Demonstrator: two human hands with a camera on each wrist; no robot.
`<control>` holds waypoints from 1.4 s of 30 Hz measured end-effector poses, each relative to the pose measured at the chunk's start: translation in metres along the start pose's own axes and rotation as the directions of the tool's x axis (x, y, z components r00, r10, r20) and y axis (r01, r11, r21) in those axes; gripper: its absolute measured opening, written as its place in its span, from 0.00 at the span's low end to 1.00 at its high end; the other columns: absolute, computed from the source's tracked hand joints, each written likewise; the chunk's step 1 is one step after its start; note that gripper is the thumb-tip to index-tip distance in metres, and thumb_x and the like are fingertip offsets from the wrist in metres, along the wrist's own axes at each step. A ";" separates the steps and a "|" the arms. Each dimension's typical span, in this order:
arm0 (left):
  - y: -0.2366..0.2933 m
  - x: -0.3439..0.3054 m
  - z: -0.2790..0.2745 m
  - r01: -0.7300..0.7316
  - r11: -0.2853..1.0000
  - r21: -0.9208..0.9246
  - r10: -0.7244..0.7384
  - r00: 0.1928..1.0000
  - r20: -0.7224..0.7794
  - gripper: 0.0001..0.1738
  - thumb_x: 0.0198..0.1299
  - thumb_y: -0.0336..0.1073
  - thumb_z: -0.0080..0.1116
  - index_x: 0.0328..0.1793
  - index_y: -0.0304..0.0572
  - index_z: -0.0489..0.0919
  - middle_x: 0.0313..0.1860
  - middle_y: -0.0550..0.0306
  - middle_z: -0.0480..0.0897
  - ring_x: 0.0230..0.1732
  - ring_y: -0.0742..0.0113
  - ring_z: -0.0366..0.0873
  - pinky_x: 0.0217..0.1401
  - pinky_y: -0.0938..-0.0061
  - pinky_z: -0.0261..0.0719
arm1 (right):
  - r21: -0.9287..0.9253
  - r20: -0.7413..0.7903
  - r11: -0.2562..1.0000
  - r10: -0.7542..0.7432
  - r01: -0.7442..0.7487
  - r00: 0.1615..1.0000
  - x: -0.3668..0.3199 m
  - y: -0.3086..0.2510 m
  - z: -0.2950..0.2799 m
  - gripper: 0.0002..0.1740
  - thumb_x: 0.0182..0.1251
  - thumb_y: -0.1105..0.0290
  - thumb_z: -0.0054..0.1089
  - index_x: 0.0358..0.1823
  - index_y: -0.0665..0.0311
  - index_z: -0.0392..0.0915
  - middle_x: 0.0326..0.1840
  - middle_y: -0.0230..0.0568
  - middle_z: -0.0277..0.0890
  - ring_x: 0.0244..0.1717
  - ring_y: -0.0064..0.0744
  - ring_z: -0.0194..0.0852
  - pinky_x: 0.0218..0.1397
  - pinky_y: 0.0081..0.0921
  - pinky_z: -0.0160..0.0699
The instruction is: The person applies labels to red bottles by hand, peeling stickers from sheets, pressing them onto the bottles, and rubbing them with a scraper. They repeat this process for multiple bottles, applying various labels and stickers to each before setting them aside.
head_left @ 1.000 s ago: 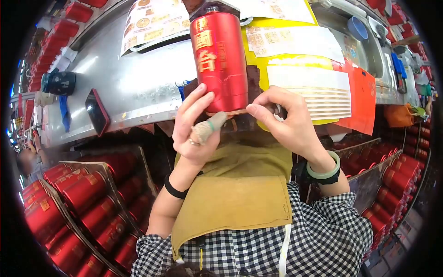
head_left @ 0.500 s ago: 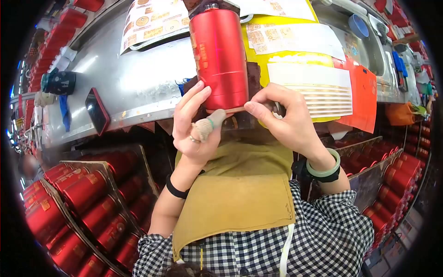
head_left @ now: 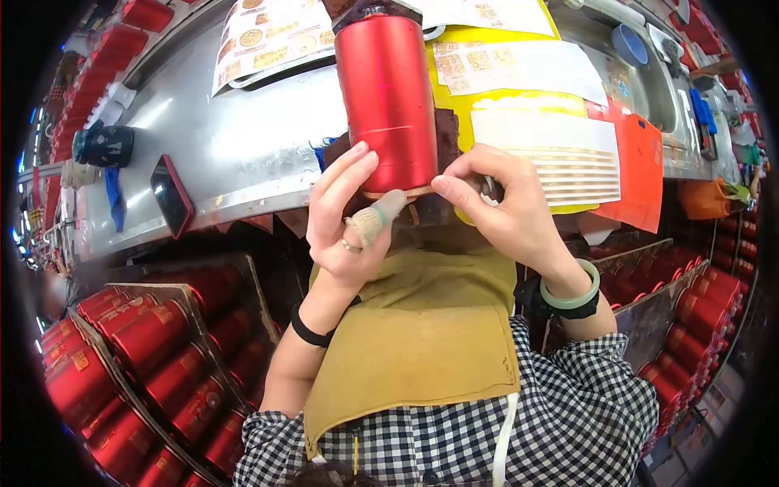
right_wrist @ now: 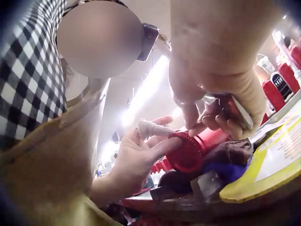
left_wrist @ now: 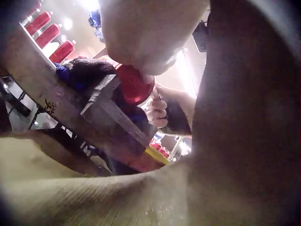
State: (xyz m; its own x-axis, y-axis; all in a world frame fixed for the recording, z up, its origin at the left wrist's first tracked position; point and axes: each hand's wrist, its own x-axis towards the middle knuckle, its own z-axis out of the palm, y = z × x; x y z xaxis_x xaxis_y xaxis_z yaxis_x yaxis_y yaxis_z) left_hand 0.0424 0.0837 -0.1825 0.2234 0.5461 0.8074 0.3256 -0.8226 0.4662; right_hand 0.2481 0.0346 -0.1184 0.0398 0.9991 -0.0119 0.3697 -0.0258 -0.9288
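Note:
A red metallic bottle (head_left: pixel 388 97) lies on its side, its round base toward me and its neck away. Along the base edge runs a thin tan strip (head_left: pixel 419 192). My left hand (head_left: pixel 345 223) grips the base end, fingers along the side and thumb on the base (right_wrist: pixel 186 157). A ribbed pale cover sits on one finger (head_left: pixel 375 221), whose tip presses the strip. My right hand (head_left: pixel 513 213) pinches at the strip's right end with thumb and forefinger. Its other fingers curl round a small dark tool with a metal edge (right_wrist: pixel 240 112), mostly hidden.
Under the bottle is a dark cloth (head_left: pixel 447 134) on a metal table (head_left: pixel 268 138). To the right lies a sheet with gold stripes (head_left: pixel 560 162) on a yellow board (head_left: pixel 462 122). A phone (head_left: pixel 172 195) lies left. Racks of red bottles (head_left: pixel 154 333) flank me.
The bottle has turned about its long axis toward the left; its gold lettering has rolled out of sight and plain red now faces up. Both hands stay at the base with small shifts.

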 end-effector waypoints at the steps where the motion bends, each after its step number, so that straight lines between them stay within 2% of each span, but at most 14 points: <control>1: -0.001 -0.004 0.000 0.082 0.994 -0.069 -0.083 0.996 -0.011 0.28 0.61 0.20 0.72 0.67 0.34 0.78 0.65 0.41 0.82 0.64 0.41 0.84 0.61 0.55 0.89 | -0.006 -0.002 1.000 0.008 -0.008 1.000 0.000 0.000 0.000 0.12 0.71 0.65 0.71 0.40 0.69 0.88 0.33 0.44 0.86 0.31 0.34 0.81 0.38 0.30 0.78; 5: -0.005 -0.017 -0.005 0.193 0.947 -0.255 -0.204 0.979 -0.015 0.33 0.60 0.13 0.70 0.72 0.21 0.73 0.72 0.35 0.77 0.71 0.39 0.80 0.75 0.50 0.83 | 0.020 0.009 1.000 0.017 -0.017 1.000 0.000 -0.001 -0.001 0.12 0.71 0.65 0.71 0.40 0.69 0.88 0.33 0.44 0.86 0.31 0.34 0.80 0.38 0.30 0.78; 8: -0.003 -0.014 -0.008 0.038 0.999 -0.008 -0.039 0.999 -0.003 0.34 0.57 0.14 0.73 0.71 0.21 0.74 0.71 0.37 0.77 0.71 0.40 0.80 0.75 0.50 0.83 | -0.007 0.011 1.000 0.010 -0.010 1.000 0.000 -0.001 -0.001 0.12 0.71 0.65 0.71 0.40 0.69 0.88 0.33 0.44 0.86 0.31 0.34 0.80 0.38 0.30 0.78; 12: 0.009 0.005 -0.008 0.017 0.982 0.186 -0.022 0.999 0.026 0.29 0.58 0.24 0.77 0.66 0.38 0.80 0.66 0.43 0.82 0.65 0.43 0.83 0.65 0.56 0.87 | -0.006 0.011 1.000 0.010 -0.010 1.000 0.000 0.000 -0.001 0.12 0.71 0.65 0.72 0.40 0.69 0.88 0.33 0.44 0.86 0.31 0.33 0.81 0.38 0.31 0.78; 16: 0.000 0.002 -0.002 -0.075 0.997 0.022 0.073 0.995 0.064 0.30 0.59 0.20 0.75 0.67 0.25 0.77 0.66 0.41 0.82 0.65 0.41 0.84 0.65 0.54 0.88 | 0.001 0.004 1.000 0.019 -0.019 1.000 0.000 0.000 0.000 0.12 0.71 0.65 0.72 0.39 0.69 0.88 0.33 0.44 0.86 0.32 0.34 0.81 0.39 0.31 0.79; 18: 0.000 -0.011 -0.001 0.235 0.937 -0.259 -0.244 0.970 -0.002 0.29 0.61 0.14 0.69 0.69 0.23 0.76 0.68 0.37 0.79 0.70 0.44 0.80 0.72 0.52 0.85 | 0.009 0.004 0.999 0.032 -0.032 0.999 -0.001 0.000 -0.001 0.12 0.71 0.65 0.72 0.39 0.69 0.88 0.33 0.44 0.86 0.32 0.34 0.81 0.39 0.31 0.79; 20: 0.002 -0.017 -0.002 0.267 0.902 -0.339 -0.289 0.957 -0.013 0.30 0.62 0.13 0.67 0.71 0.22 0.73 0.70 0.37 0.78 0.72 0.44 0.79 0.74 0.49 0.84 | -0.012 0.009 1.000 -0.011 0.011 1.000 0.000 0.001 0.000 0.12 0.71 0.65 0.72 0.39 0.69 0.88 0.33 0.45 0.86 0.32 0.34 0.81 0.39 0.30 0.79; 23: 0.002 -0.019 -0.005 0.209 0.956 -0.204 -0.223 0.974 -0.049 0.32 0.61 0.14 0.69 0.72 0.22 0.72 0.73 0.37 0.75 0.72 0.43 0.79 0.74 0.49 0.84 | 0.003 0.008 1.000 -0.010 0.010 1.000 0.000 0.002 0.001 0.12 0.71 0.65 0.72 0.39 0.69 0.88 0.33 0.44 0.86 0.32 0.34 0.81 0.39 0.30 0.79; 26: 0.006 -0.002 -0.006 -0.055 0.990 0.130 0.053 0.998 0.013 0.25 0.55 0.18 0.76 0.61 0.29 0.84 0.66 0.44 0.82 0.64 0.46 0.83 0.65 0.57 0.86 | 0.000 0.020 1.000 0.026 -0.026 0.999 0.000 0.000 -0.001 0.12 0.71 0.65 0.72 0.38 0.70 0.87 0.34 0.44 0.85 0.32 0.34 0.81 0.40 0.30 0.79; 28: 0.002 -0.002 -0.002 -0.126 0.990 0.067 0.127 0.992 0.000 0.26 0.56 0.17 0.75 0.62 0.27 0.82 0.65 0.43 0.82 0.64 0.46 0.83 0.65 0.59 0.87 | 0.018 0.003 1.000 0.015 -0.015 1.000 0.000 0.003 0.002 0.12 0.70 0.66 0.72 0.38 0.70 0.87 0.33 0.44 0.85 0.32 0.34 0.81 0.40 0.30 0.79; 31: 0.000 -0.013 0.001 0.212 0.944 -0.253 -0.221 0.975 -0.010 0.29 0.62 0.11 0.67 0.69 0.20 0.73 0.67 0.37 0.79 0.69 0.43 0.81 0.73 0.46 0.84 | 0.018 -0.011 1.000 -0.014 0.014 1.000 0.001 0.002 0.001 0.12 0.70 0.66 0.72 0.38 0.70 0.87 0.32 0.44 0.84 0.32 0.34 0.81 0.39 0.30 0.78; 36: 0.000 -0.019 -0.004 0.272 0.919 -0.285 -0.295 0.955 -0.041 0.27 0.61 0.12 0.68 0.67 0.20 0.75 0.68 0.38 0.78 0.69 0.42 0.81 0.72 0.47 0.86 | 0.018 0.004 1.000 -0.026 0.025 1.000 0.001 0.000 0.004 0.12 0.70 0.66 0.72 0.38 0.70 0.86 0.32 0.44 0.84 0.32 0.33 0.81 0.39 0.30 0.78; 39: 0.002 -0.014 -0.005 0.149 0.986 -0.072 -0.154 0.986 -0.060 0.31 0.59 0.16 0.72 0.69 0.29 0.75 0.67 0.39 0.81 0.63 0.44 0.84 0.68 0.57 0.87 | 0.016 0.007 1.000 0.001 -0.001 1.000 0.001 -0.001 0.002 0.11 0.70 0.66 0.72 0.38 0.70 0.86 0.33 0.44 0.84 0.32 0.33 0.81 0.39 0.30 0.78; 42: 0.007 0.000 -0.004 -0.061 0.986 0.153 0.060 0.998 0.007 0.29 0.57 0.19 0.75 0.65 0.40 0.79 0.65 0.42 0.82 0.60 0.41 0.85 0.64 0.56 0.88 | 0.018 -0.009 0.999 -0.033 0.033 0.999 0.001 0.001 0.003 0.11 0.70 0.67 0.72 0.38 0.69 0.86 0.33 0.44 0.84 0.32 0.34 0.81 0.39 0.30 0.78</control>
State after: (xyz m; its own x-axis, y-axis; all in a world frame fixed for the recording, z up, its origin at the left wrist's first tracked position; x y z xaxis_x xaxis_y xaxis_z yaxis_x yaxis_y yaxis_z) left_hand 0.0408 0.0774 -0.1784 0.2487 0.4964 0.8317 0.4480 -0.8203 0.3556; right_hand 0.2459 0.0359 -0.1203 0.0359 0.9991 0.0221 0.3542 0.0080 -0.9351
